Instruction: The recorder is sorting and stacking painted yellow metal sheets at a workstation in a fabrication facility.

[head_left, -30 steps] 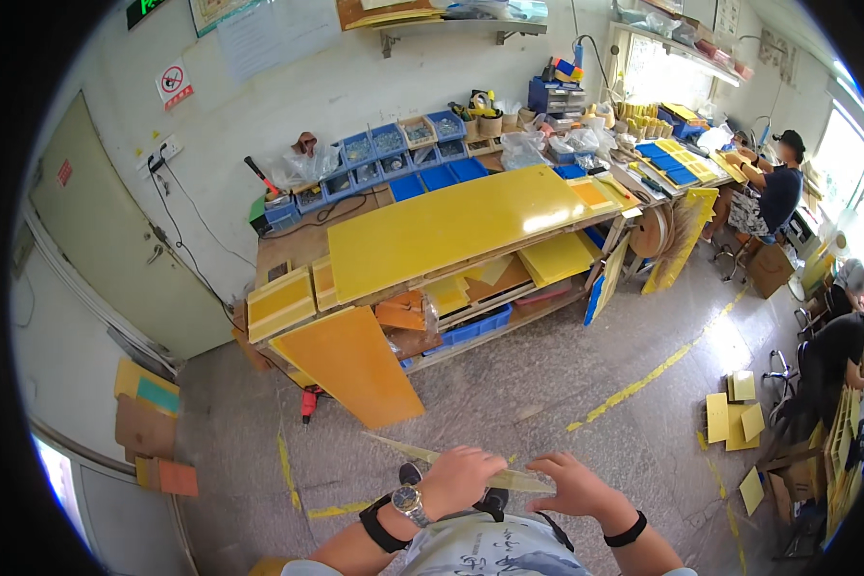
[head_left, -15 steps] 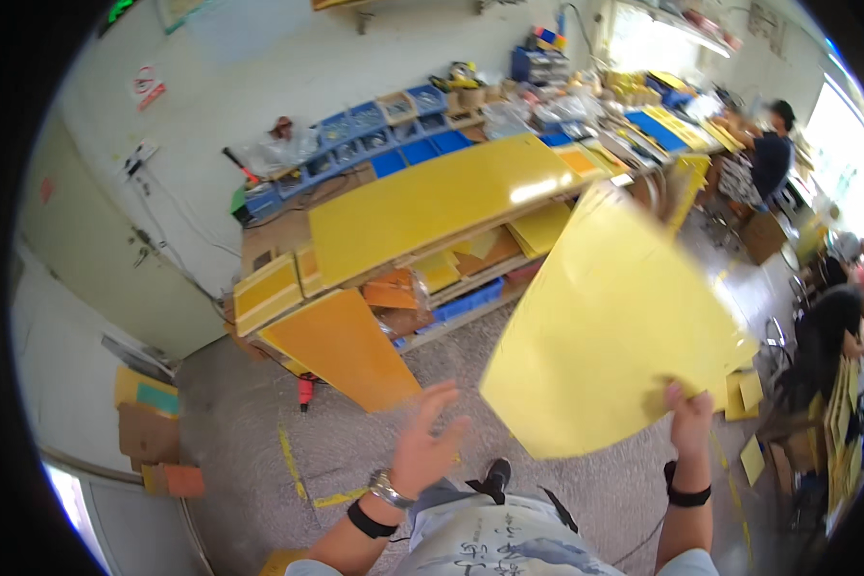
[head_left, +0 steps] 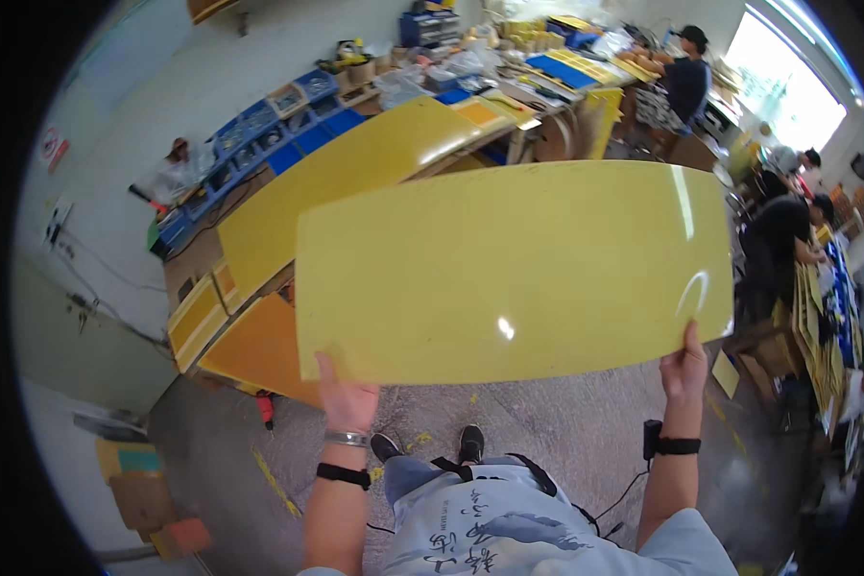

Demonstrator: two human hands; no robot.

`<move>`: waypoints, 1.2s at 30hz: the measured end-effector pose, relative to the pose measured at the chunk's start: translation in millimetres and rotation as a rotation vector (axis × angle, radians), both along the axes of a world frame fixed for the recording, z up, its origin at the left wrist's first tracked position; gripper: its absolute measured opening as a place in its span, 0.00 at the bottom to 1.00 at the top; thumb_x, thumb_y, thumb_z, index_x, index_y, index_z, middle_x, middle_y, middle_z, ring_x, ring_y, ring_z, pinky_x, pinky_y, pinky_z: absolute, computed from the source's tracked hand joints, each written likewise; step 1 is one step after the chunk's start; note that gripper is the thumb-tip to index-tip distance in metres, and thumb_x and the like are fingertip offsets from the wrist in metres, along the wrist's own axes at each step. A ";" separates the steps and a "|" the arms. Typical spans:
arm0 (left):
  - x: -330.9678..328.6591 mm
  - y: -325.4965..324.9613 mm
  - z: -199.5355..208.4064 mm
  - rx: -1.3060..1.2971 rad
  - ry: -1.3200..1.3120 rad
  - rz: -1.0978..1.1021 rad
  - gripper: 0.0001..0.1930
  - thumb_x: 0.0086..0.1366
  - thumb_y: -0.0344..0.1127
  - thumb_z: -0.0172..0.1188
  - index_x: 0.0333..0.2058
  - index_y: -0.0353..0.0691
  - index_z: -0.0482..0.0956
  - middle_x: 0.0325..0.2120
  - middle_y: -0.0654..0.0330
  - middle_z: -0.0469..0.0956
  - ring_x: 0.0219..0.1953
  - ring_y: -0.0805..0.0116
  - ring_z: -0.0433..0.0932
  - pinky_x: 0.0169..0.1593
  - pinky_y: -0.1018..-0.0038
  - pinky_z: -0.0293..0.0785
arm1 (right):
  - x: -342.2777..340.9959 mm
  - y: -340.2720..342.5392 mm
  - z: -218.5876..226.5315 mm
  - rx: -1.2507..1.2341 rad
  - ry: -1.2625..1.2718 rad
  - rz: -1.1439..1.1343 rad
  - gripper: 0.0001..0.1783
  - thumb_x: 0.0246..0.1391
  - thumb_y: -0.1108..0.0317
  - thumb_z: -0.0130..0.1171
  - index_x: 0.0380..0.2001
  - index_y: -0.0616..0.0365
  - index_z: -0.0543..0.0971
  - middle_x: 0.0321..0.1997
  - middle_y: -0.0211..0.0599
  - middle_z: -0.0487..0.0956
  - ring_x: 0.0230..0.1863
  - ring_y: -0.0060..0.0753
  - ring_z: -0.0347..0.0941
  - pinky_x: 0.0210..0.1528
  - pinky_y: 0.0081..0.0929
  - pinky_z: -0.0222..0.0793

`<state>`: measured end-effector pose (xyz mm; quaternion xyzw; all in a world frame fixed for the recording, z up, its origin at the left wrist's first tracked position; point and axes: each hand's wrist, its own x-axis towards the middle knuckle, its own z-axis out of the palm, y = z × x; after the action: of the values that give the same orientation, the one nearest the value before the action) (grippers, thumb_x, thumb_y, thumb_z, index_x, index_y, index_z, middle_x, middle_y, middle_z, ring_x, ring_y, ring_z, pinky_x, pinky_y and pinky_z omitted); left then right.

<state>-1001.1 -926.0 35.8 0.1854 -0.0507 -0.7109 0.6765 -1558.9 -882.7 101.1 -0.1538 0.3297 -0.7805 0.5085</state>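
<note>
Glossy yellow sheet (head_left: 509, 259), probably light, stiff, slippery: left hand (head_left: 348, 400) and right hand (head_left: 684, 370), fingers clasping it near lower corners, look well placed.

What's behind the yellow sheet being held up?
Parts of a long yellow board and an orange panel show past the yellow sheet; whatever lies directly behind it is covered.

A pale shirt (head_left: 422, 538) with dark lettering (head_left: 439, 542) and blue-grey print (head_left: 528, 528), blue-grey trousers (head_left: 408, 478), dark shoes (head_left: 470, 444); a silver wristband (head_left: 346, 439) on the left, black bands (head_left: 680, 446) left and right.
</note>
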 end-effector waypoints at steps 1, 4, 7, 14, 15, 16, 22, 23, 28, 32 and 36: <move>2.8 2.2 10.6 0.011 -0.001 -0.023 0.32 0.75 0.56 0.46 0.64 0.35 0.65 0.61 0.57 0.72 0.63 0.63 0.71 0.63 0.65 0.71 | 8.0 1.6 1.0 0.011 -0.001 -0.023 0.20 0.70 0.62 0.51 0.61 0.56 0.72 0.60 0.36 0.78 0.58 0.31 0.77 0.57 0.30 0.78; 9.9 9.6 37.4 0.055 -0.387 0.038 0.25 0.76 0.49 0.48 0.63 0.38 0.67 0.59 0.58 0.74 0.59 0.65 0.75 0.60 0.66 0.75 | 27.6 8.2 3.2 0.051 0.025 -0.063 0.19 0.70 0.62 0.52 0.59 0.56 0.73 0.58 0.34 0.80 0.56 0.29 0.78 0.54 0.27 0.78; 24.5 26.8 49.3 -0.014 -0.458 -0.049 0.22 0.77 0.45 0.48 0.63 0.39 0.68 0.58 0.58 0.75 0.57 0.65 0.76 0.59 0.65 0.76 | 17.0 15.7 -14.8 0.094 0.157 0.041 0.18 0.70 0.61 0.52 0.58 0.56 0.72 0.56 0.31 0.80 0.53 0.27 0.79 0.52 0.25 0.80; 35.9 38.2 67.8 -0.013 -0.489 0.064 0.24 0.77 0.46 0.48 0.64 0.39 0.67 0.61 0.56 0.73 0.60 0.63 0.74 0.61 0.62 0.74 | 44.0 8.5 -4.7 0.108 0.066 -0.001 0.19 0.70 0.61 0.51 0.59 0.57 0.71 0.55 0.34 0.80 0.52 0.28 0.80 0.50 0.25 0.82; 37.8 39.5 70.3 -0.037 -0.433 0.085 0.24 0.77 0.46 0.48 0.65 0.39 0.66 0.61 0.56 0.72 0.61 0.62 0.73 0.63 0.60 0.72 | 46.5 5.8 -3.1 0.098 0.054 0.004 0.20 0.70 0.61 0.51 0.60 0.57 0.69 0.56 0.34 0.79 0.53 0.28 0.80 0.50 0.25 0.82; 39.8 40.5 71.1 -0.062 -0.375 0.105 0.25 0.77 0.46 0.48 0.65 0.39 0.65 0.62 0.55 0.71 0.62 0.60 0.72 0.64 0.58 0.70 | 47.7 4.1 -2.1 0.087 0.043 0.008 0.21 0.71 0.61 0.50 0.61 0.58 0.68 0.57 0.34 0.79 0.53 0.29 0.80 0.50 0.26 0.82; 55.1 47.9 77.1 -0.139 -0.274 0.089 0.25 0.76 0.47 0.48 0.66 0.40 0.65 0.64 0.56 0.70 0.64 0.58 0.70 0.66 0.56 0.68 | 51.0 -3.0 0.2 0.020 0.005 0.035 0.21 0.70 0.60 0.52 0.61 0.57 0.68 0.58 0.34 0.78 0.56 0.30 0.78 0.54 0.28 0.80; 59.6 50.3 76.1 -0.153 -0.283 0.103 0.25 0.76 0.47 0.48 0.66 0.40 0.65 0.64 0.56 0.70 0.64 0.58 0.70 0.66 0.56 0.68 | 51.9 -6.4 -1.1 0.003 -0.003 0.047 0.21 0.70 0.60 0.52 0.61 0.57 0.68 0.58 0.34 0.78 0.56 0.30 0.78 0.54 0.28 0.80; 54.4 53.7 79.0 -0.170 -0.266 0.129 0.25 0.76 0.50 0.47 0.63 0.41 0.68 0.63 0.57 0.71 0.64 0.58 0.70 0.65 0.57 0.69 | 49.6 -10.9 -11.3 0.004 -0.006 0.062 0.21 0.70 0.59 0.52 0.61 0.56 0.70 0.60 0.34 0.78 0.58 0.30 0.77 0.57 0.29 0.77; 37.2 54.9 89.1 -0.054 -0.297 0.086 0.25 0.75 0.50 0.49 0.62 0.41 0.68 0.60 0.56 0.73 0.62 0.58 0.71 0.64 0.58 0.69 | 42.1 -8.4 -25.7 -0.031 0.007 0.054 0.23 0.71 0.58 0.50 0.62 0.57 0.70 0.61 0.36 0.77 0.61 0.32 0.74 0.62 0.33 0.72; 63.8 83.3 -13.9 0.327 -0.670 -0.249 0.21 0.75 0.52 0.49 0.47 0.38 0.78 0.40 0.57 0.83 0.44 0.65 0.80 0.51 0.67 0.77 | 26.3 2.7 -7.4 -0.119 0.231 0.099 0.24 0.72 0.56 0.48 0.65 0.56 0.68 0.65 0.37 0.73 0.66 0.35 0.67 0.70 0.39 0.61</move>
<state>-937.3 -842.8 21.9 0.5048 -0.1769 -0.6863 0.4928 -1532.6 -880.0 93.7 -0.2885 0.3312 -0.7497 0.4950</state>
